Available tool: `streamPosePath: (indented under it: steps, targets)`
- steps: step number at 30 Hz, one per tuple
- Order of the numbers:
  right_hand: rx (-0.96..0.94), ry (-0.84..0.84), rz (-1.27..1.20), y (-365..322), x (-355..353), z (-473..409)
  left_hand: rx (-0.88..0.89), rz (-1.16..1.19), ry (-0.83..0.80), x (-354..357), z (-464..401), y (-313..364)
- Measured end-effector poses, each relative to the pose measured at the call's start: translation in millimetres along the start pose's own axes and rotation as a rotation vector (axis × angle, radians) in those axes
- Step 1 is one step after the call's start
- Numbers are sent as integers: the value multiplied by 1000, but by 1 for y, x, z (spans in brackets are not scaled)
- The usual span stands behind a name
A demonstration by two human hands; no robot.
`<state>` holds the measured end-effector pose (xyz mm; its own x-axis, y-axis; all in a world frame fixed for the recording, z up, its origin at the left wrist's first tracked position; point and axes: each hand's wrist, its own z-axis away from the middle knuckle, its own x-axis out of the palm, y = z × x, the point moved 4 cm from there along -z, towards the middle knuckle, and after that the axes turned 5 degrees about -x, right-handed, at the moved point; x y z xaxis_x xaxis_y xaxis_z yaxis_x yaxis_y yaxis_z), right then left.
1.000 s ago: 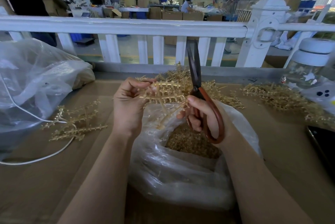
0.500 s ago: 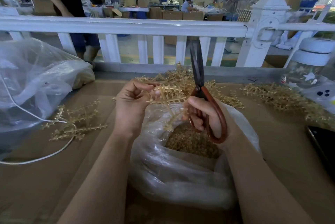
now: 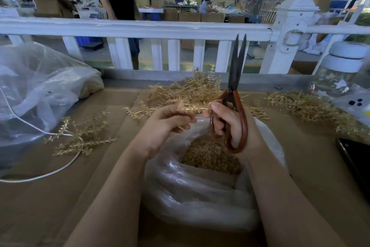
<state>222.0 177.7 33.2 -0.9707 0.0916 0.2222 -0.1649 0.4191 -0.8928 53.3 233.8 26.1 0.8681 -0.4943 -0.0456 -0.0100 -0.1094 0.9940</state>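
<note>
Left hand [image 3: 166,124]: I saw its fingers curled and pinched on a gold plastic sprig [image 3: 190,109], which was held level above the bag's mouth, over the middle of the surface [image 3: 300,166].
Right hand [image 3: 230,124]: its fingers were clamped through the red handles of the scissors [image 3: 236,90], with the thumb tip just beside the sprig's right end.
Scissors: the blades pointed up with the tips slightly apart.
Clear bag [image 3: 200,196]: it sat open at the near edge, with gold cut pieces [image 3: 210,154] inside.
Loose sprigs [image 3: 190,88]: these were heaped along the far edge.
</note>
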Motion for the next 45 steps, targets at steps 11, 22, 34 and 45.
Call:
streamPosePath:
  steps: [11,22,34,45]
  targets:
    - [62,94,182,4,0,0,98,-207,59,20,4,3]
    - [29,119,367,4,2,-1,139,-79,93,20,2,8]
    - [21,162,585,3,-4,-3,79,133,182,10,0,4]
    - [-123,-56,1143,9,0,3,110,166,268,2,0,3]
